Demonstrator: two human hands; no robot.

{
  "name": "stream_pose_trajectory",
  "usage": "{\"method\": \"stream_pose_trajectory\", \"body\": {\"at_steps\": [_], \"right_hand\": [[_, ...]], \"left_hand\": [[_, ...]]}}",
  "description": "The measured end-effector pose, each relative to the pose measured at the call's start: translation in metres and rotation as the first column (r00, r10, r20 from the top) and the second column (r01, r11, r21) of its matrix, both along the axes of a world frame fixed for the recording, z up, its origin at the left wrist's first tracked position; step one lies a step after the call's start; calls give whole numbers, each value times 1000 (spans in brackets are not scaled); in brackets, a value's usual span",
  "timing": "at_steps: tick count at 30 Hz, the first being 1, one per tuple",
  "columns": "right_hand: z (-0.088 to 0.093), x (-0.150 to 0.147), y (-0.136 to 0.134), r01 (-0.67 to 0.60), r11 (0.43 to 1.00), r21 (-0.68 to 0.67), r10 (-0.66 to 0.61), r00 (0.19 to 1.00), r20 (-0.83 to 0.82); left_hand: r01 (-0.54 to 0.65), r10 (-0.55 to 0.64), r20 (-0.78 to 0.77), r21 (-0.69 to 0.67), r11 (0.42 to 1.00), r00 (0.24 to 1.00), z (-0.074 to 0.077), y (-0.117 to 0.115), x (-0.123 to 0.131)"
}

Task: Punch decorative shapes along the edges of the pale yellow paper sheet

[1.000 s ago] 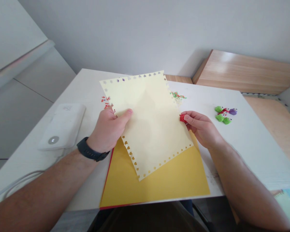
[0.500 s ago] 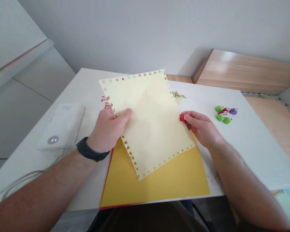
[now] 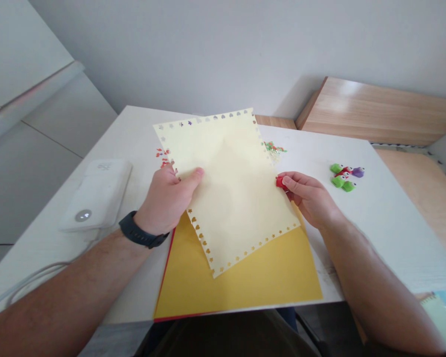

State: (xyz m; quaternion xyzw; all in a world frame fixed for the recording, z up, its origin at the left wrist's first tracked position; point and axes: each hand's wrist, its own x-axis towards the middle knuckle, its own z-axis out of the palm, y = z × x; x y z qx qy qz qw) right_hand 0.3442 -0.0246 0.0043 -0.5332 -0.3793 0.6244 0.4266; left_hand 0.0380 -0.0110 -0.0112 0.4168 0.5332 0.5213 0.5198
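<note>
A pale yellow sheet of paper [image 3: 234,198] is held up at a tilt, with small star, heart and other cut-outs along its edges. My left hand [image 3: 173,196] grips its left edge, thumb on top and fingers behind. At the right edge, my right hand [image 3: 306,193] pinches a small red craft punch [image 3: 281,182] that sits on the paper's border. Below the sheet lies a darker yellow sheet [image 3: 267,277] with a red edge showing at its left and front. On the table to the right rest several green, red and purple punches [image 3: 347,177].
Red paper bits [image 3: 162,156] lie beyond my left hand, and green and orange bits [image 3: 273,147] lie behind the sheet's right edge. A white box-like device [image 3: 96,193] with a cable [image 3: 40,272] stands on the left. A wooden panel [image 3: 386,111] rises at the back right.
Almost nothing differs. Both hands keep their places on the paper and the red punch; the view has shifted very slightly.
</note>
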Motion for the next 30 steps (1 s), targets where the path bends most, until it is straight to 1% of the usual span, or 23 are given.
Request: {"method": "stream_pose_trajectory", "body": {"at_steps": [4,11,16,20,25,30], "right_hand": [[0,-1,0,-2,1000,-8,2,1000,-30],[-4,0,0,-3,1000,10,3,1000,-19],[-3,-3,-1,16,1000,1,-16,999,-30],[-2,-4,-2,23,1000,-10,-24,997,-69],[-3,-4,-1,23,1000,-8,-24,999,-31],[-2,-4,-2,39,999,-20,-40,998,-45]], "left_hand": [[34,-34,-4,20,999,999,5,-1,2],[28,-28,-42,2,1000,999,8,-1,4],[45,-45,-16,5,999,999,11,-2,5],[50,-50,9,-6,999,999,10,-2,5],[47,-47,11,1,999,999,9,-2,4],[46,-46,-37,12,999,998,12,-2,4]]}}
